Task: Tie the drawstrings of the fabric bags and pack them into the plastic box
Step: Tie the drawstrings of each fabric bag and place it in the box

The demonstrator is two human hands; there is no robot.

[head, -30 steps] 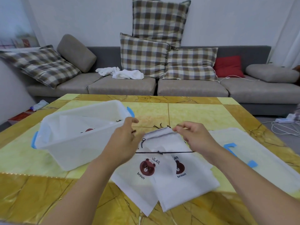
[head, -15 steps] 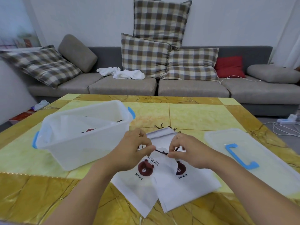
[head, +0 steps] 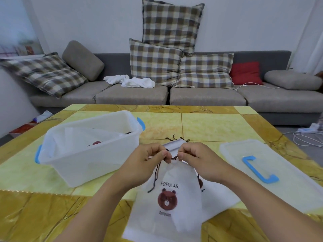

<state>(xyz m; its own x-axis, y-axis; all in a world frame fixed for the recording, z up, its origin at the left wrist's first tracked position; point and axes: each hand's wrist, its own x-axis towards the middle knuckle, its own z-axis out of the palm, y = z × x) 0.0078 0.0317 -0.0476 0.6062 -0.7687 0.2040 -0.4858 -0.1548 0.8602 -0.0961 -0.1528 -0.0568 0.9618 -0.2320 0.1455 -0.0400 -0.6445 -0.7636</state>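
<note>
Both hands pinch the dark drawstring point(head: 172, 158) at the gathered mouth of the top fabric bag point(head: 172, 194): the left hand point(head: 145, 165) holds one strand between thumb and curled fingers, the right hand point(head: 197, 161) holds the other the same way, and the two sets of fingertips nearly touch over the neck. A loose end of the cord hangs down the front of the bag on the left side. That bag, white with a brown bear and the word POPULAR, seems lifted a little at its mouth while its lower part lies on the yellow table point(head: 215, 128), and it overlaps more white bags point(head: 218, 194) of the same print; how many lie in that pile cannot be told. Just left stands the open plastic box point(head: 83, 159) with blue handles, at least one bag already inside. Its lid point(head: 272, 170) lies flat on the table to the right. The step in hand looks like forming the knot, and to do it well the strands should probably be crossed close to the neck and drawn outward evenly, so the mouth stays cinched. Keeping the hanging end clear of the loop would help avoid a snag before the bag goes left into the box.
</note>
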